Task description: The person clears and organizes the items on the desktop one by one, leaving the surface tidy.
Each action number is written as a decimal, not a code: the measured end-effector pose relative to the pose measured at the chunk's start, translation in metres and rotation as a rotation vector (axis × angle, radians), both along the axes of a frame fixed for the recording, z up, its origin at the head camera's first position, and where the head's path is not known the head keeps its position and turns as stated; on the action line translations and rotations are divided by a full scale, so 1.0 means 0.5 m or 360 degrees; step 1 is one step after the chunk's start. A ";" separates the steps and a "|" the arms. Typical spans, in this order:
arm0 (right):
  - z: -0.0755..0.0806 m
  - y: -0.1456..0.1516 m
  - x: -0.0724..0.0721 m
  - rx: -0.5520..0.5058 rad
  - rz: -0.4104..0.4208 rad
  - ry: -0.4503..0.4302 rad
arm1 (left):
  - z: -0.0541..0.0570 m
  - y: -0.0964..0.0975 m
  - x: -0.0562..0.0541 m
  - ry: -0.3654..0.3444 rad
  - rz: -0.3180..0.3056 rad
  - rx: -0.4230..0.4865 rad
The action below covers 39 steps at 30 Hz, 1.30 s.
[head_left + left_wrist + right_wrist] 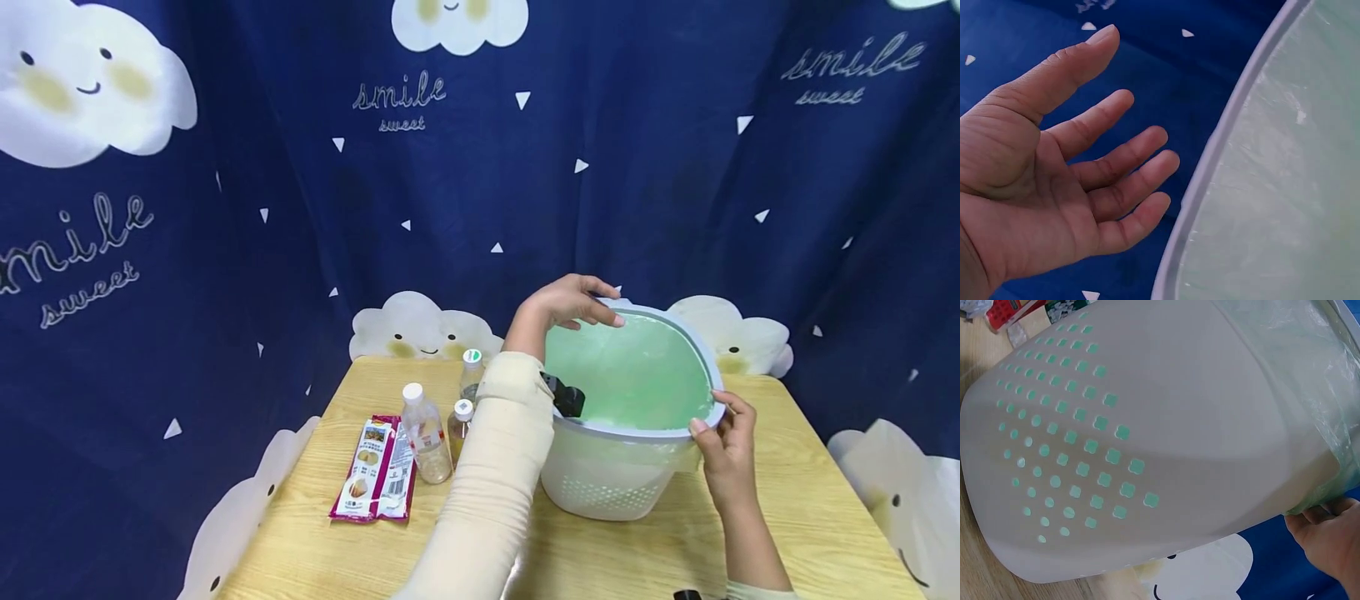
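Before us, a creased cream left sleeve (480,483) bears a black wrist camera (570,400) at its cuff's three o'clock; the pale right sleeve (761,592) shows black hardware (686,595) at nine o'clock.

Head view: the scene is looked upon from above the six o'clock side of the bench (810,475), forward and down, at the longest range; the bin (592,479) is placed toward four o'clock, with the curtain (465,200) included beyond. Left-wrist view: at close range, the left grip (1054,187) is seen palm-on at nine o'clock; the bin's rim (1215,147) is crossed from between one and two to six, against the curtain. Right-wrist view: the bin's perforated wall (1160,431) is faced closely from outside, slanted, the right grip (1329,537) at four o'clock. Wall and right grip are shared with the head view.
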State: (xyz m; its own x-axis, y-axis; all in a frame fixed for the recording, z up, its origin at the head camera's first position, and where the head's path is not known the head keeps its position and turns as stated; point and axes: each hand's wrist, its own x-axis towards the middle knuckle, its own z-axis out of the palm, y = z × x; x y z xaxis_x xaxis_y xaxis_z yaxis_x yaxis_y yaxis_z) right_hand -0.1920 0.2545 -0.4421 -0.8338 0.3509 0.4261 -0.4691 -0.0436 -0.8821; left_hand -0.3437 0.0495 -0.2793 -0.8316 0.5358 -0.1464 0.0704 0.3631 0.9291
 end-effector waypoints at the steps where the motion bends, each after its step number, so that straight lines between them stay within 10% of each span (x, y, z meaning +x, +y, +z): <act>1: 0.000 0.000 0.000 -0.0004 0.0000 -0.0002 | 0.004 -0.001 0.003 0.0008 -0.0001 0.0003; 16: -0.003 -0.003 0.007 -0.0063 -0.0027 -0.0023 | -0.018 -0.026 0.113 0.0524 0.0088 0.0190; 39: -0.008 -0.001 -0.008 -0.0023 -0.0025 0.0055 | -0.151 -0.053 0.258 0.0733 0.0573 0.0652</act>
State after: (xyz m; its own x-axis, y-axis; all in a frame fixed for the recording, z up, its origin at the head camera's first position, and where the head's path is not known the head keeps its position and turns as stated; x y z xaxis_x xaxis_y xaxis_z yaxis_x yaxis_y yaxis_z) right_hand -0.1959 0.2542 -0.4462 -0.8129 0.3703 0.4494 -0.5002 -0.0488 -0.8646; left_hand -0.2147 0.0229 -0.3550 -0.8960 0.1532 0.4168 0.4300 0.0656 0.9004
